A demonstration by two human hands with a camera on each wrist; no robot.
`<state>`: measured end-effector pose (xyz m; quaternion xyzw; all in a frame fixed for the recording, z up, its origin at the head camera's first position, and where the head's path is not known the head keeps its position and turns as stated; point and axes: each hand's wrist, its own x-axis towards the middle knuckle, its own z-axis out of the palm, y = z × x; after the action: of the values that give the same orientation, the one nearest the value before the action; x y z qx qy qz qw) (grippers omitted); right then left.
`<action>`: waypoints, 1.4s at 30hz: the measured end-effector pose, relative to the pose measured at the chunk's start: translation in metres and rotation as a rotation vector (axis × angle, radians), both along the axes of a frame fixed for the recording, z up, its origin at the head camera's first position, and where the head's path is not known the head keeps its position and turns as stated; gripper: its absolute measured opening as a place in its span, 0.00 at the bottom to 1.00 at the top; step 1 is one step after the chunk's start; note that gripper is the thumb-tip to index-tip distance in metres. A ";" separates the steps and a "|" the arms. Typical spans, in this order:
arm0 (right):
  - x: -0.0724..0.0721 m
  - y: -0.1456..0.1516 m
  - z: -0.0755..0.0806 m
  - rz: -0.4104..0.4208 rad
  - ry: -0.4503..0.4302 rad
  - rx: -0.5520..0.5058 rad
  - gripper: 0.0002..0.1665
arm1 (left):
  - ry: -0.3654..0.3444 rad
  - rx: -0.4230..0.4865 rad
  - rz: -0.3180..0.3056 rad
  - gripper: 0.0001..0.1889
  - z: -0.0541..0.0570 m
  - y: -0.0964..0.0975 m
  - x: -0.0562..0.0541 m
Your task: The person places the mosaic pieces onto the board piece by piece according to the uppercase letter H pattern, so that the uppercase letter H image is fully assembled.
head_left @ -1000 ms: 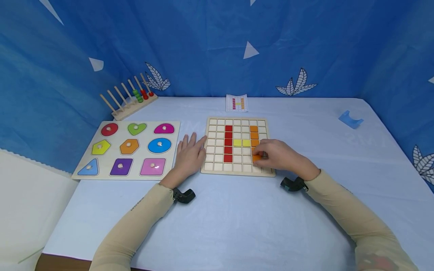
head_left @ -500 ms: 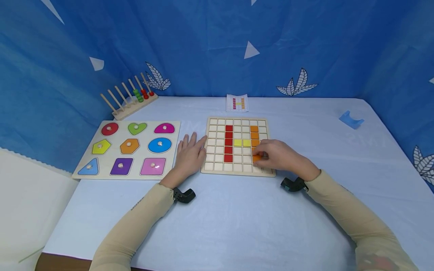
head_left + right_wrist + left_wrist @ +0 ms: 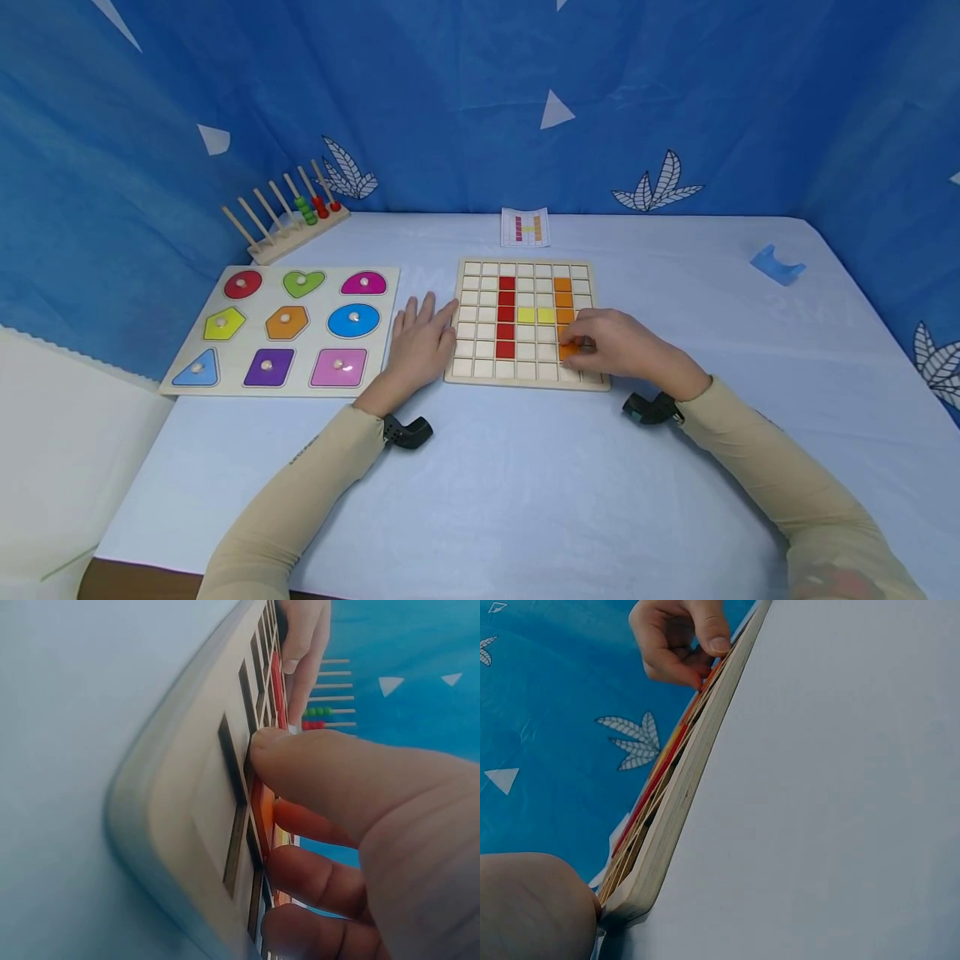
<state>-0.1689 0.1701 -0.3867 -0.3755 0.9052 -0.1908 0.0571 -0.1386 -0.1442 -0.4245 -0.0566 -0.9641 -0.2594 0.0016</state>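
Observation:
A square wooden grid board [image 3: 517, 384] lies on the table, with a red column [image 3: 506, 317], two yellow tiles [image 3: 536, 315] and an orange column [image 3: 562, 296] in its cells. My right hand [image 3: 622, 342] pinches an orange tile [image 3: 569, 352] at the lower end of the orange column. In the right wrist view, thumb and bent fingers are around this orange tile [image 3: 262, 814], low on the board. My left hand [image 3: 420, 340] lies flat with straight fingers, its index finger and thumb touching the board's left edge.
A knobbed shape puzzle [image 3: 300, 386] lies left of my left hand. Behind it stands a wooden peg rack [image 3: 296, 242] with green and red beads. A small pattern card [image 3: 525, 227] lies beyond the board. At the right back is a blue notched piece [image 3: 777, 267].

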 end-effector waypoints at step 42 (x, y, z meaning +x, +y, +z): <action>-0.004 0.002 0.001 -0.056 -0.144 0.010 0.10 | -0.009 -0.011 -0.001 0.28 -0.001 -0.001 -0.002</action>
<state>-0.1726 0.1719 -0.3855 -0.3351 0.9098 -0.2143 0.1185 -0.1403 -0.1454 -0.4254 -0.0560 -0.9655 -0.2541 -0.0032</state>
